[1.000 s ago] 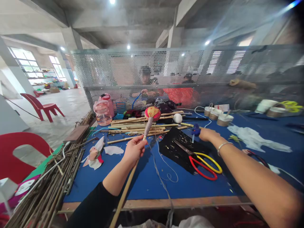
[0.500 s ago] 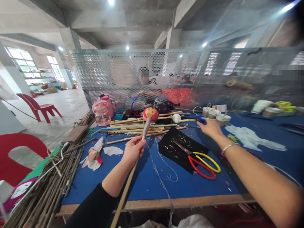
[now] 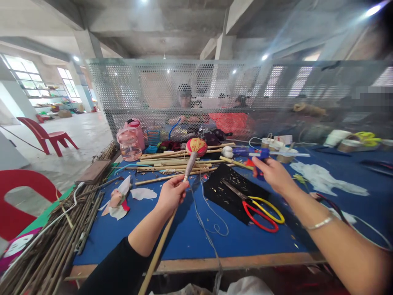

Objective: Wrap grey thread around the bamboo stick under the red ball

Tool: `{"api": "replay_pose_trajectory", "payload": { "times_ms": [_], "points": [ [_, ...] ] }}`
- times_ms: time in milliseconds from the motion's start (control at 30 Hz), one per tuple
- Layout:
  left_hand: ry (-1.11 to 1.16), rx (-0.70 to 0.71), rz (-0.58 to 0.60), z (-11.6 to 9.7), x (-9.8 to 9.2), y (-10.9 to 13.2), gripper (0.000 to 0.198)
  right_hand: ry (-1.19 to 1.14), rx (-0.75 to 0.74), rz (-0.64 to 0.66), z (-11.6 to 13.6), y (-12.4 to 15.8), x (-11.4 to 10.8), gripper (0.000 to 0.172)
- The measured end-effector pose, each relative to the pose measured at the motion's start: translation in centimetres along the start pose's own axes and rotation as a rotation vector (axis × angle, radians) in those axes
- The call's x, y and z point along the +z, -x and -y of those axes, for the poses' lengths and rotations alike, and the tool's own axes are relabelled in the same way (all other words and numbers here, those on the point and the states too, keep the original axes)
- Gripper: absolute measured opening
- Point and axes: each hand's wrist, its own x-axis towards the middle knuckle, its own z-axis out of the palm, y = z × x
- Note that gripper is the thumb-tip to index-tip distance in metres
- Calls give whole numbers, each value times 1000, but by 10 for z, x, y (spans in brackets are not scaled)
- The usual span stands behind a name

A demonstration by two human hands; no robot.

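A pale wooden stick (image 3: 158, 250) is held at a slant above the blue tabletop (image 3: 245, 246), its far end topped by a round yellow-and-red cloth ball (image 3: 197, 147) over a tightly bound greyish wrapping (image 3: 190, 164). The blue glue gun (image 3: 245, 152), with a red trigger (image 3: 249, 162), is held sideways farther right, nozzle leftward, a translucent glue stick (image 3: 302, 155) jutting from its rear.

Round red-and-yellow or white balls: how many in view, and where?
2: a red-and-yellow patterned ball atop the pale wooden stick in the left hand, and a white ball left of the blue glue gun in the right hand. Others may be hidden.
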Motion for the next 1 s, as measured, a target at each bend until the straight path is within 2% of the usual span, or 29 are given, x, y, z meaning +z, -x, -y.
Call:
{"api": "replay_pose_trajectory", "payload": {
  "times_ms": [67,133,300,600,1000],
  "points": [
    [2,1,3,0,1,1,56,-185,-70,146,23,22,3,52],
    [-2,5,6,-1,2,2,55,-261,-126,233,43,42,7,49],
    [7,13,6,-1,4,4,55,-264,-222,289,73,63,22,46],
    [8,3,20,2,3,2,54,-147,-341,264,77,60,39,41],
    [-7,-3,15,0,4,4,54,-58,-366,249,79,62,43,40]
  ]
}}
